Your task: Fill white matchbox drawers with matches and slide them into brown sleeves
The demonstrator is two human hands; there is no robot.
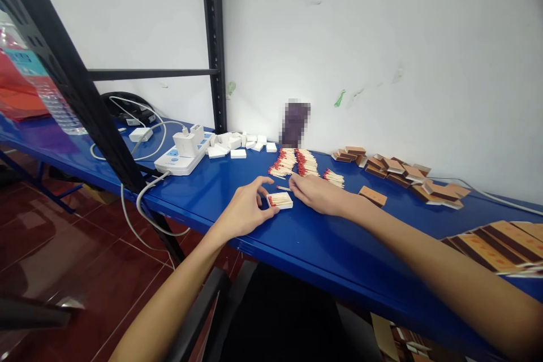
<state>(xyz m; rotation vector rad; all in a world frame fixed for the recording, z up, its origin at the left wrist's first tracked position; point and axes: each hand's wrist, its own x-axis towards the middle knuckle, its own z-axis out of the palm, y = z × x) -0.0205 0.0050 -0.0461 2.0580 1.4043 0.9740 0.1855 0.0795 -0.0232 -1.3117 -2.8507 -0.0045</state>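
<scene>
A small white matchbox tray lies on the blue table, with red-tipped matches inside. My left hand curves around the tray's left end, thumb along its front side. Just behind the tray, my right hand has its fingers pinched at the plain end of a single match, whose red head points left. Beyond my hands lie two long rows of matches, a left row and a right row. A smaller bunch of matches is spread to their right.
White trays are heaped at the back, beside a power strip with cables. Matchbox sleeves lie along the wall, one sleeve near my right forearm, more sleeves at far right. A black shelf post rises at left.
</scene>
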